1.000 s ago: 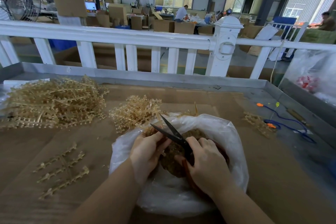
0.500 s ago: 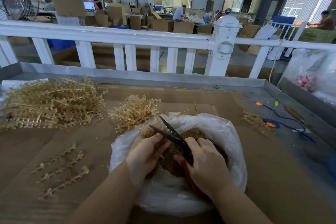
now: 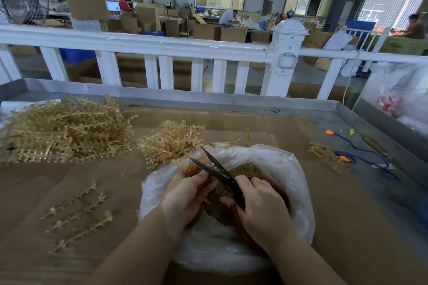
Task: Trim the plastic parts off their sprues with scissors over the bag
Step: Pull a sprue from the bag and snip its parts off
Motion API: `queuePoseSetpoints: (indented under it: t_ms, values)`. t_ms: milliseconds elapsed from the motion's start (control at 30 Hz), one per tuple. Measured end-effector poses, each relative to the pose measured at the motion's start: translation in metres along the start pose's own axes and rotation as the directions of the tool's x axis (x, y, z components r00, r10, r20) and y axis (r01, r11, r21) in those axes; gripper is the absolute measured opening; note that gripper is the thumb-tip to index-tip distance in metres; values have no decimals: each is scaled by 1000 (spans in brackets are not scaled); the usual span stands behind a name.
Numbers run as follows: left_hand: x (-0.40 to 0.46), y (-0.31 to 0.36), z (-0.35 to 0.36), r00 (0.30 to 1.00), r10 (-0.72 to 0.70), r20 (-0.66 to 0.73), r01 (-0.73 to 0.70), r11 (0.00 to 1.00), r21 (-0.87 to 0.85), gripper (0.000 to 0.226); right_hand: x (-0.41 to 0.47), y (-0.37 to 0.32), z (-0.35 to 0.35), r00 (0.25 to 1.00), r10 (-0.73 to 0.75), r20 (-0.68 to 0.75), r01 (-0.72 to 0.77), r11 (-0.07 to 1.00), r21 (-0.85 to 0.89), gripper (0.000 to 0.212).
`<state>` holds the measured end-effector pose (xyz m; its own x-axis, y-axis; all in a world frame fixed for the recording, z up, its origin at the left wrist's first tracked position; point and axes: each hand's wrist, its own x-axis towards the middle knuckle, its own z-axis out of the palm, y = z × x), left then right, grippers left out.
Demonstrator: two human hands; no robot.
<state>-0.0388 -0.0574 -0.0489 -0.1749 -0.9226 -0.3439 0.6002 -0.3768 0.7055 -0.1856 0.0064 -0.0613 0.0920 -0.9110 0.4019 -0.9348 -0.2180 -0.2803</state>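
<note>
Over a white plastic bag (image 3: 289, 169) already holding a mound of cut tan pieces (image 3: 220, 206), the right hand (image 3: 261, 210) grips black scissors (image 3: 217, 172), blades parted, as the left hand (image 3: 185, 194) pinches a tan plastic sprue (image 3: 192, 169). Two heaps of untrimmed sprues (image 3: 64, 129) wait on the cardboard-lined table (image 3: 347, 227), suggesting much remains.
</note>
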Motion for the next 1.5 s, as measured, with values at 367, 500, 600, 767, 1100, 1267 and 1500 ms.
queuePoseSetpoints:
  t_ms: [367,500,600,767,1100,1267,1500]
  values:
    - [-5,3,0,999,-7,35,8,1000,-27,15,0,-5,-2,996,-29,-84,24,998,-55,38]
    - [-4,2,-1,999,-10,49,11,1000,-23,11,0,-7,-2,995,-32,-95,25,997,-75,36]
    - [-3,1,-2,998,0,64,1,1000,-18,10,0,-6,-1,996,-46,-80,41,997,-64,38]
    - [-1,0,-3,999,-2,43,3,1000,-30,14,-1,-6,0,996,-49,-68,48,999,-22,42]
    - [1,-1,-4,1000,-19,19,20,998,-61,12,-4,-4,-2,986,53,-157,-46,998,45,32]
    - [3,0,-6,999,-39,25,41,997,-72,12,-4,-5,-2,988,69,-140,-63,997,49,34]
    - [5,1,-8,995,-81,56,84,995,-61,23,-3,-5,-5,988,90,-128,-82,994,72,39]
